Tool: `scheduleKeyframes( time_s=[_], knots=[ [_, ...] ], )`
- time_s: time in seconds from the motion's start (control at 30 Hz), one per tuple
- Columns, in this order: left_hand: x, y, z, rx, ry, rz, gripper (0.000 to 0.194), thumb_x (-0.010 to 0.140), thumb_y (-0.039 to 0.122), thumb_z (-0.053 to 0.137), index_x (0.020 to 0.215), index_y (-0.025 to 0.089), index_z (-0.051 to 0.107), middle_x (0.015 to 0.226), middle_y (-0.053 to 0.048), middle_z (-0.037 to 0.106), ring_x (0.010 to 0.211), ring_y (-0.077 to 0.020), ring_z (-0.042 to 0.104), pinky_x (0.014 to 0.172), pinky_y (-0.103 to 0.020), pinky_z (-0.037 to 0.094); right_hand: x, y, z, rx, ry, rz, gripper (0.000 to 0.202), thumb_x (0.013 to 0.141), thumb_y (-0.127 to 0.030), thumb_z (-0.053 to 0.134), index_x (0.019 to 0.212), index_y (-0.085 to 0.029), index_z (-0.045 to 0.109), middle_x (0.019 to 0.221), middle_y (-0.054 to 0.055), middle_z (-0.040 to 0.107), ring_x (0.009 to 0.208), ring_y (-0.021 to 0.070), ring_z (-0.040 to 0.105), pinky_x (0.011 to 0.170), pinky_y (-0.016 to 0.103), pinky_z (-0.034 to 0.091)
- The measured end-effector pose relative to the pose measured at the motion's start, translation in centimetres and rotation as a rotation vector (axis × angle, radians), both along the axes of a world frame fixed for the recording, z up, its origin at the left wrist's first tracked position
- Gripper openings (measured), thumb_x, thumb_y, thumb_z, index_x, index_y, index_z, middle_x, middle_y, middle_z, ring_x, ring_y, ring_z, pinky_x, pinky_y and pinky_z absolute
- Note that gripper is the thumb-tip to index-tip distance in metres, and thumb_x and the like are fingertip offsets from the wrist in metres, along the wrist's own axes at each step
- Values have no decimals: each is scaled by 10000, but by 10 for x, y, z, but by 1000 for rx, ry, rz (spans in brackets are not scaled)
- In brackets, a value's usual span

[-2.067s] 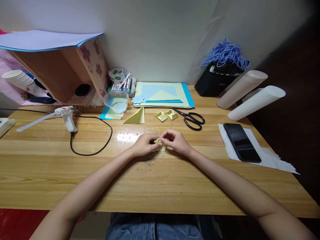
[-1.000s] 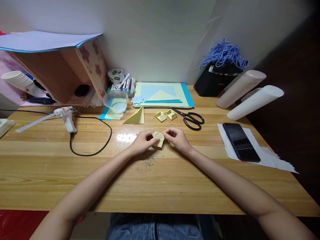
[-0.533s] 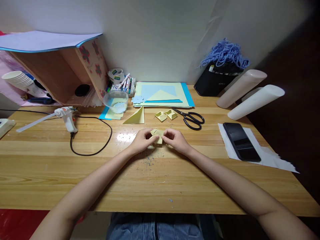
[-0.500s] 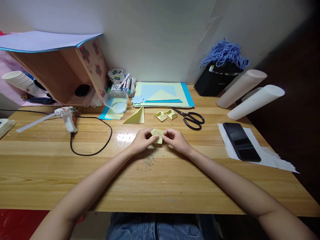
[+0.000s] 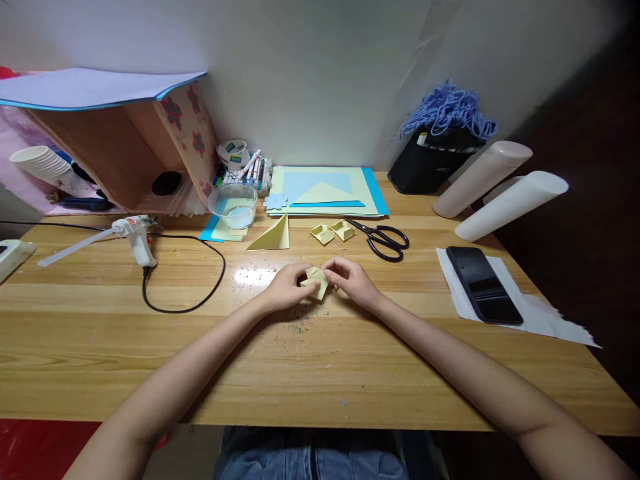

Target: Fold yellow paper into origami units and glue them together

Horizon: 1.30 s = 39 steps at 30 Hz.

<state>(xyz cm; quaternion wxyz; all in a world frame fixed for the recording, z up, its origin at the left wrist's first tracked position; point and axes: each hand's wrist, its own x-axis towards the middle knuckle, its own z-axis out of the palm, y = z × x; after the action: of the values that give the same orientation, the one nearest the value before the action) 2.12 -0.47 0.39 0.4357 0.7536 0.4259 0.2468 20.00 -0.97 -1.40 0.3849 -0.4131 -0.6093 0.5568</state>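
Note:
A small folded piece of yellow paper (image 5: 317, 285) is between my hands, just above the middle of the table. My left hand (image 5: 289, 287) pinches its left side, thumb on top. At its upper right edge my right hand (image 5: 350, 280) has thumb and finger closed on the paper. Beyond the hands lie two small folded yellow paper boxes (image 5: 333, 231). Left of these stands a creased yellow paper triangle (image 5: 274, 235). Black-handled scissors (image 5: 383, 239) rest to the right of the boxes, blades towards them.
A glue gun (image 5: 136, 239) with a looping cord lies at left. A clear plastic bowl (image 5: 233, 204), markers (image 5: 253, 167) and stacked coloured paper (image 5: 370, 190) line the back. At right are a phone (image 5: 483, 283), two white rolls (image 5: 513, 205) and a black holder (image 5: 430, 160) with blue yarn.
The folded paper has turned in my hands, its lower corner now pointing towards me. My right fingers have shifted up to its upper right edge.

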Motion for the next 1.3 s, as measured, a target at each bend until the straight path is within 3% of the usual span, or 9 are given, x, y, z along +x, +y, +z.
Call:
scheduleKeyframes(
  time_s=[0.13, 0.33, 0.5, 0.73, 0.9, 1.03, 1.3],
  knots=[
    [0, 0, -1, 16, -5, -7, 190, 754, 311, 493, 695, 139, 547, 651, 20, 502, 629, -110, 434, 554, -210, 302, -1, -1, 1, 8, -1, -18, 197, 757, -348, 574, 743, -159, 521, 668, -17, 499, 579, 93, 464, 542, 221, 383],
    [-1, 5, -11, -95, -221, 172, 264, 762, 381, 524, 666, 139, 478, 610, 31, 439, 566, -87, 412, 517, -201, 309, -1, 1, -2, 12, -26, -30, 227, 750, -366, 576, 700, -171, 471, 645, -33, 450, 566, 91, 437, 533, 224, 364],
    [-1, 5, -10, -177, -281, 119, 306, 743, 414, 551, 651, 131, 481, 602, 24, 457, 555, -84, 439, 506, -195, 328, -1, -1, -3, 8, -50, -13, 229, 757, -381, 571, 746, -167, 491, 643, -30, 458, 572, 98, 455, 520, 222, 370],
    [0, 2, -9, -107, -141, 61, 356, 753, 446, 530, 600, 133, 454, 560, 32, 426, 521, -71, 385, 471, -186, 263, -2, -3, 2, -58, 5, -20, 237, 740, -398, 582, 797, -178, 513, 703, -12, 511, 589, 107, 506, 511, 230, 433],
    [1, 1, -9, 4, 19, -7, 366, 780, 437, 487, 579, 132, 478, 528, 45, 377, 510, -67, 331, 474, -197, 218, -1, -2, -1, 41, -78, -1, 215, 726, -347, 605, 842, -176, 543, 725, -13, 529, 604, 99, 475, 524, 219, 388],
    [1, 2, -7, 14, 83, -82, 302, 790, 404, 473, 663, 139, 541, 561, 38, 442, 532, -79, 370, 493, -200, 241, 0, -1, -1, 84, -109, -14, 163, 751, -320, 575, 788, -166, 533, 719, -9, 517, 610, 98, 461, 533, 221, 359],
    [0, 2, -3, -11, 26, 1, 367, 790, 451, 469, 582, 148, 444, 544, 39, 393, 543, -91, 366, 509, -210, 255, 1, 1, -2, 25, -23, -69, 172, 728, -301, 599, 699, -162, 501, 630, -27, 482, 556, 92, 448, 520, 225, 365]
  ],
)
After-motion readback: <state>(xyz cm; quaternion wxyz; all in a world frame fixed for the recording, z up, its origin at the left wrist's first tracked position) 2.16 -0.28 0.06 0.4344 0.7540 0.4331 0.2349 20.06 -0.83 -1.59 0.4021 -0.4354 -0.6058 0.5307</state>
